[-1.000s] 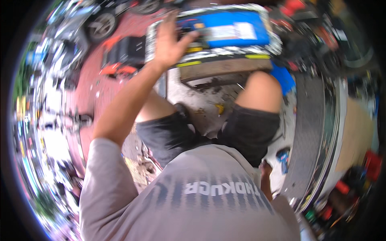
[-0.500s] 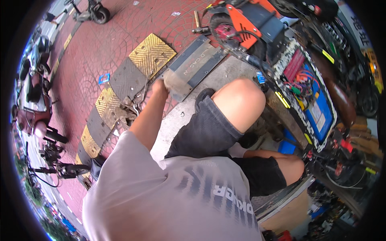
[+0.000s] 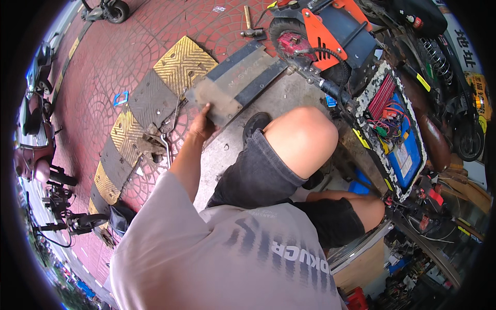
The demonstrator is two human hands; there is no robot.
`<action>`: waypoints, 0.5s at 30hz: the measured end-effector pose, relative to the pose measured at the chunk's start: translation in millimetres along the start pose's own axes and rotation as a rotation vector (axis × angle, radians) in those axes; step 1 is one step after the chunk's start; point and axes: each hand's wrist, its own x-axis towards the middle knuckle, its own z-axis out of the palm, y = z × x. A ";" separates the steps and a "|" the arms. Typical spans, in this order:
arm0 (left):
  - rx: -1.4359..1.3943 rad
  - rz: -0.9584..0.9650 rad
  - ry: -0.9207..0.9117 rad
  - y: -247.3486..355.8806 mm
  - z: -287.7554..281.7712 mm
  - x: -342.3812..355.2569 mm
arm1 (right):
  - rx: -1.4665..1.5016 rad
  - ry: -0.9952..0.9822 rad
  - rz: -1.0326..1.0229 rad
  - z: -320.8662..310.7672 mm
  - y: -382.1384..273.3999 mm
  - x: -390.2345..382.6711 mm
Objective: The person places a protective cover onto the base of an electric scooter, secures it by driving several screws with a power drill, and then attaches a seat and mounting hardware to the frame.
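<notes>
My left hand (image 3: 203,125) grips the near corner of a long, flat, dark-grey panel with a dusty paler band (image 3: 240,77), thumb over the top and fingers apparently tucked beneath; I suppose that edge gives the firmest pinch on something so wide. My right hand is hidden, so I cannot tell what it does.

The panel lies slantwise beyond my bent left knee (image 3: 312,126), its far end near a black tyre with a red hub (image 3: 289,44) (whether they touch, I cannot tell). Left of it runs a yellow-and-black rubber ramp strip (image 3: 152,95), with a shiny metal tool (image 3: 166,147) beside it, probably left there for easy reach. Farther off, a wooden-handled hammer (image 3: 250,28) lies on red patterned paving (image 3: 139,31). To my right, a long compartment with a ragged white rim (image 3: 385,68) stands uncovered, a blue, block-shaped pack (image 3: 405,157) and tangled wires (image 3: 386,124) nested inside, presumably for protection.
</notes>
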 end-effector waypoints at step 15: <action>0.133 0.165 -0.155 255.8 191.9 -171.9 | -0.041 0.016 -0.114 -25.9 38.8 30.7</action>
